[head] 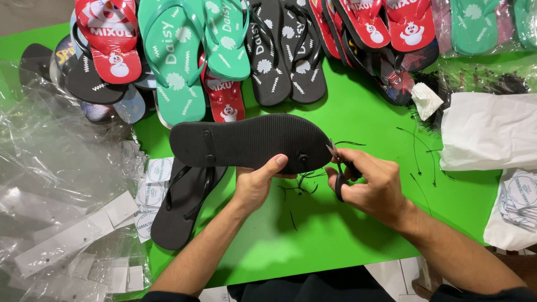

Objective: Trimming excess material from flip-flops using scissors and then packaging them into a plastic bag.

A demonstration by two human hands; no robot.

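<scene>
Clear plastic bags point(50, 184) lie heaped at my left on the green table point(335, 235), with white card headers point(72, 235) among them. Round white labels point(159, 169) sit beside the heap. At my right, more round labels point(521, 196) in a clear bag, below a white bag point(486, 131).

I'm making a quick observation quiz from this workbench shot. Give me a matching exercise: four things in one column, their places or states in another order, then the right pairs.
Things:
1. black flip-flop sole
2. small scissors
3. second black flip-flop
4. crumpled white paper

Places or states:
A. lying flat on the green table, strap side up
B. held in the right hand, at the sole's toe end
C. gripped underside-up by the left hand
D. lying beside the black and red flip-flops at the table's far edge

Pairs: 1-C, 2-B, 3-A, 4-D
</scene>
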